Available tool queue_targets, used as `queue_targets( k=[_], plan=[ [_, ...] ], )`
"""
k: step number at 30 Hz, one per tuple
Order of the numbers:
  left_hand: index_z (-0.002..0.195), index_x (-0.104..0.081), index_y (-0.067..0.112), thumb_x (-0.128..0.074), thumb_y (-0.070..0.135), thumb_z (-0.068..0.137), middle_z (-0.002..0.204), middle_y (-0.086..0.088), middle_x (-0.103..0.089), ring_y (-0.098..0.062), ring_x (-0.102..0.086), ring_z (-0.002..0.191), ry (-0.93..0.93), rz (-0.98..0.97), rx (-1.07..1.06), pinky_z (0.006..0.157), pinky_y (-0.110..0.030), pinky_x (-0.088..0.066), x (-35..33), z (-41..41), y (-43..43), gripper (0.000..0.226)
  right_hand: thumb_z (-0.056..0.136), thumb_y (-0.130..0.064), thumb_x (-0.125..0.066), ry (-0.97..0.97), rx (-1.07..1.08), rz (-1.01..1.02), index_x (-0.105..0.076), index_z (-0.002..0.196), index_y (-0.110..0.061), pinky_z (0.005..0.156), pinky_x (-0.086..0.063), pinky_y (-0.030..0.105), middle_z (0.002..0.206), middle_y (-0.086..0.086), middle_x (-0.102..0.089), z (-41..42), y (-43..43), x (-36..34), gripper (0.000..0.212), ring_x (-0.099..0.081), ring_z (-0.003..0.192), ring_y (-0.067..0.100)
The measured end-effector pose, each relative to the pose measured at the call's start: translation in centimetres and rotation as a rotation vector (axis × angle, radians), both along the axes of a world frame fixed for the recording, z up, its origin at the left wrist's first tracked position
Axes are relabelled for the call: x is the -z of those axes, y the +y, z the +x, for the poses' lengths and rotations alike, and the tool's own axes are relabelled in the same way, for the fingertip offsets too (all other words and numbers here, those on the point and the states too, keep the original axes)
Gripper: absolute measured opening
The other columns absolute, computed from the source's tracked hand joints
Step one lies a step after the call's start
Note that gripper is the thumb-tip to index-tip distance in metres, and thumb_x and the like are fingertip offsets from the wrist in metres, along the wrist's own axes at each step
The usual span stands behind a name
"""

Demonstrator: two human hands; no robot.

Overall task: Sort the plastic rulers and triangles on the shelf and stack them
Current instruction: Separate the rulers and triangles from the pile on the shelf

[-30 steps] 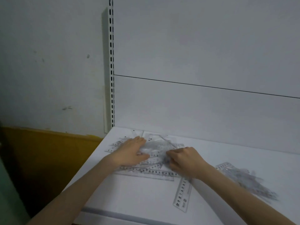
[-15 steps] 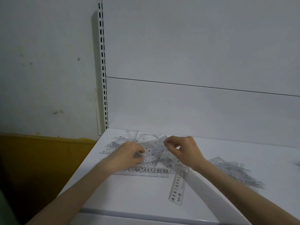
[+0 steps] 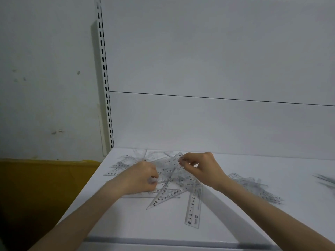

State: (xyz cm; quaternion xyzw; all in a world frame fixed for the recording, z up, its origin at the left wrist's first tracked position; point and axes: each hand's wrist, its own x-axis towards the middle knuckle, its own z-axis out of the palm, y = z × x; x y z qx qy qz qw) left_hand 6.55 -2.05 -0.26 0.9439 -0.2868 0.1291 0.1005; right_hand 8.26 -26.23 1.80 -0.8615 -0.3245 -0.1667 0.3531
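Pinching one clear ruler, left hand and right hand flank it.

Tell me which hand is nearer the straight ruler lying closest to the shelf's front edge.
Right. The right hand sits just beyond the ruler's far end; the left hand is farther off to its left. Both hold a clear piece between them.

Dim corner of a white shelving unit.
A white shelf juts from a pale back panel crossed by a thin dark seam. A slotted upright stands at its left edge, beside a scuffed grey wall. Below sits a mustard-yellow object, perhaps a bin or board.
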Motion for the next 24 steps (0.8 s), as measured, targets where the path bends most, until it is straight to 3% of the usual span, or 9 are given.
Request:
queue_targets(
  k=[3, 5, 6, 9, 12, 16, 18, 20, 24],
  plan=[
    [0.068, -0.068, 0.009, -0.050, 0.016, 0.080, 0.069, 0.000, -0.058, -0.012, -0.055, 0.059, -0.333, 0.069, 0.091, 0.050, -0.022, -0.049, 0.1, 0.8, 0.0, 0.022, 0.092, -0.018, -0.062, 0.061, 0.016, 0.069, -0.074, 0.093, -0.016, 0.074, -0.054, 0.023, 0.082, -0.007, -0.074, -0.1, -0.4, -0.5, 0.012, -0.068, 0.075, 0.005],
    [0.073, -0.068, 0.009, -0.063, 0.007, 0.076, 0.075, 0.000, -0.060, -0.013, -0.056, 0.069, -0.514, 0.147, 0.064, 0.061, -0.022, -0.050, -0.3, 1.2, 0.0, 0.006, 0.091, -0.013, -0.061, 0.188, 0.003, 0.198, -0.073, 0.092, -0.014, 0.075, -0.051, 0.017, 0.081, -0.003, -0.074, -0.3, -0.5, -1.0, 0.012, -0.069, 0.079, 0.006],
    [0.078, -0.066, 0.009, -0.063, 0.007, 0.079, 0.079, -0.001, -0.060, -0.014, -0.055, 0.074, -0.528, 0.082, 0.014, 0.067, -0.024, -0.047, -0.5, 1.3, -0.2, 0.004, 0.092, -0.010, -0.060, 0.260, -0.012, 0.269, -0.072, 0.092, -0.013, 0.074, -0.051, 0.017, 0.080, -0.001, -0.074, -0.3, -0.5, -1.3, 0.013, -0.070, 0.080, 0.009],
    [0.093, -0.056, 0.006, -0.040, 0.019, 0.096, 0.091, -0.002, -0.054, -0.018, -0.051, 0.080, -0.383, -0.305, -0.071, 0.077, -0.026, -0.043, -1.4, 1.1, -0.9, 0.021, 0.094, -0.005, -0.053, 0.442, -0.066, 0.426, -0.069, 0.093, -0.005, 0.072, -0.056, 0.032, 0.080, 0.006, -0.072, -0.4, -1.0, -2.1, 0.016, -0.069, 0.080, 0.018],
    [0.092, -0.047, 0.017, -0.039, 0.014, 0.101, 0.087, 0.001, -0.049, -0.017, -0.056, 0.068, -0.165, -0.602, -0.026, 0.061, -0.029, -0.054, -2.8, 0.1, -2.2, 0.013, 0.098, -0.008, -0.049, 0.573, -0.103, 0.519, -0.063, 0.098, 0.001, 0.067, -0.058, 0.044, 0.081, 0.009, -0.067, -0.9, -2.1, -2.6, 0.017, -0.068, 0.080, 0.023],
    [0.098, -0.039, 0.021, -0.035, 0.021, 0.102, 0.086, -0.018, -0.058, -0.034, -0.064, 0.056, 0.230, -0.923, 0.074, 0.048, -0.042, -0.056, -4.8, -1.1, -5.4, 0.005, 0.102, -0.019, -0.043, 0.644, -0.079, 0.577, -0.056, 0.102, -0.004, 0.050, -0.054, 0.034, 0.082, 0.015, -0.068, -2.3, -4.2, -3.3, 0.020, -0.068, 0.071, 0.034],
    [0.102, -0.038, 0.021, -0.035, 0.025, 0.102, 0.082, -0.018, -0.062, -0.039, -0.061, 0.049, 0.356, -0.997, 0.143, 0.044, -0.036, -0.052, -5.2, -1.2, -7.4, 0.005, 0.103, -0.023, -0.040, 0.638, -0.028, 0.589, -0.054, 0.104, -0.007, 0.043, -0.044, 0.026, 0.080, 0.018, -0.068, -3.0, -5.8, -3.4, 0.021, -0.062, 0.056, 0.032],
    [0.103, -0.039, 0.025, -0.034, 0.027, 0.102, 0.075, -0.017, -0.065, -0.033, -0.054, 0.041, 0.394, -0.981, 0.204, 0.038, -0.026, -0.041, -5.2, -0.8, -9.8, 0.006, 0.103, -0.026, -0.039, 0.619, 0.030, 0.593, -0.055, 0.106, -0.010, 0.041, -0.031, 0.022, 0.075, 0.019, -0.066, -3.9, -7.9, -3.1, 0.023, -0.050, 0.046, 0.025],
    [0.107, -0.044, 0.033, -0.038, 0.027, 0.102, 0.061, -0.012, -0.063, -0.023, -0.041, 0.046, 0.407, -0.899, 0.281, 0.045, -0.023, -0.035, -4.5, 0.5, -16.1, 0.010, 0.102, -0.028, -0.041, 0.543, 0.204, 0.498, -0.061, 0.106, -0.017, 0.042, -0.029, 0.022, 0.075, 0.013, -0.066, -6.2, -13.7, -2.0, 0.023, -0.045, 0.049, 0.021]
  ],
)
